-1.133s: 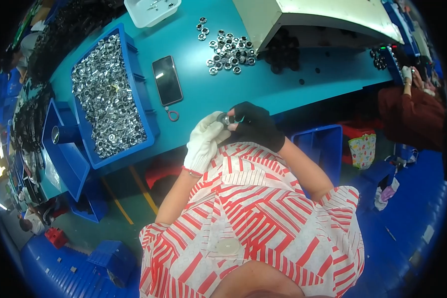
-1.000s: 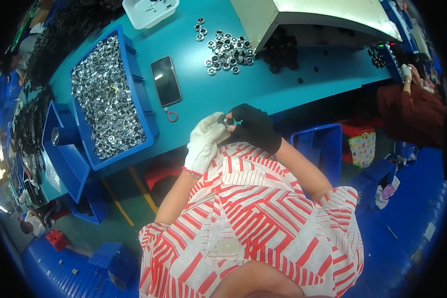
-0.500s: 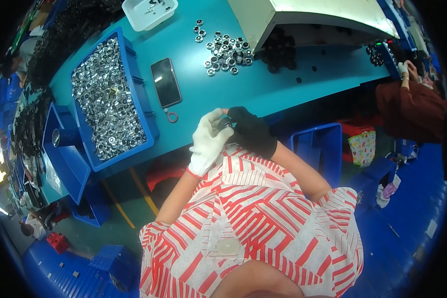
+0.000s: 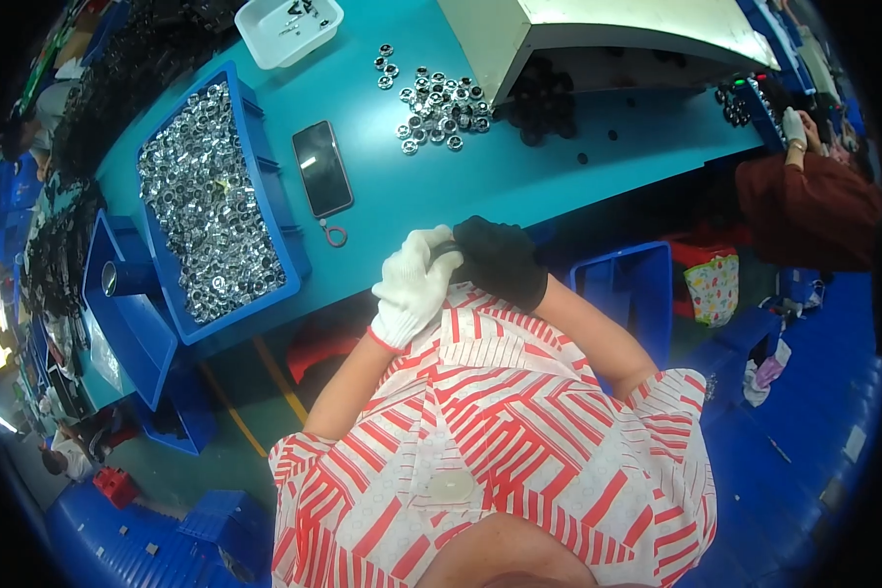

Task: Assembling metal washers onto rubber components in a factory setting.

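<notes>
Small dark part point(image 4: 445, 251) is pinched between the white-gloved left hand point(image 4: 414, 284) and black-gloved right hand point(image 4: 500, 260), both grips closed on it, above the teal table point(image 4: 519, 181) edge.

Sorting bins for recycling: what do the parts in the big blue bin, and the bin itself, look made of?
The small ring parts look like bright metal, silvery and glinting under the light. The blue bin looks like moulded plastic: even colour, smooth walls with a dull sheen. Neither can be confirmed by sight alone.
</notes>
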Motion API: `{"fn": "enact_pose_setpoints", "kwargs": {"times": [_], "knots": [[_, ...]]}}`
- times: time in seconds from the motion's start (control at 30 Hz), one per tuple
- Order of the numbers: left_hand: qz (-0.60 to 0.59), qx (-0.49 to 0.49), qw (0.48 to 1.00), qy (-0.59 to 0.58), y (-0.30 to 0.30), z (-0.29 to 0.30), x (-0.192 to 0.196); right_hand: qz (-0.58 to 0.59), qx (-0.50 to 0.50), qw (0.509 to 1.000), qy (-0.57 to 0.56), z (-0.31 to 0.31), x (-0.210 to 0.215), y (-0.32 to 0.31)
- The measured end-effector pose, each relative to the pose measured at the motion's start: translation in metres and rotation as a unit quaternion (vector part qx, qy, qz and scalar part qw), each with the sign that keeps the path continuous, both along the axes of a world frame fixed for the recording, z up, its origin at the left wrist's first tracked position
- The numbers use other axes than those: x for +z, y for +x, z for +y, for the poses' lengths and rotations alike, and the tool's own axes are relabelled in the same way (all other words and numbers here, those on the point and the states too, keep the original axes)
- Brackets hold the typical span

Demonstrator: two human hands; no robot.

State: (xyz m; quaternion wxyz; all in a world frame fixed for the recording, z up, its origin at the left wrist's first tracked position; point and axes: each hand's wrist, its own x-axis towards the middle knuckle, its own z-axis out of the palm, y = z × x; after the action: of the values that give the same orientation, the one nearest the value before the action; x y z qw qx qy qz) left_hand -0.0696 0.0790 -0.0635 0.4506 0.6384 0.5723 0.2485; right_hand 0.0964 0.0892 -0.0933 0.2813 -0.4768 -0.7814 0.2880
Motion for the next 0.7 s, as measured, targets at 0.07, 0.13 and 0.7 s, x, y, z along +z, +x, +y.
{"fn": "enact_pose_setpoints", "kwargs": {"times": [0.07, 0.13, 0.7], "knots": [[0.026, 0.02, 0.997, 0.073, 0.005, 0.002, -0.004, 0.008, -0.015, 1.0, -0.015, -0.001, 0.0, -0.001], [-0.03, 0.064, 0.996, -0.057, 0.007, 0.007, 0.004, 0.053, -0.031, 0.998, -0.026, -0.003, -0.007, -0.002], [-0.212, 0.112, 0.952, -0.193, 0.007, 0.008, -0.002, 0.029, 0.005, 1.0, 0.01, 0.005, -0.018, 0.008]]}}
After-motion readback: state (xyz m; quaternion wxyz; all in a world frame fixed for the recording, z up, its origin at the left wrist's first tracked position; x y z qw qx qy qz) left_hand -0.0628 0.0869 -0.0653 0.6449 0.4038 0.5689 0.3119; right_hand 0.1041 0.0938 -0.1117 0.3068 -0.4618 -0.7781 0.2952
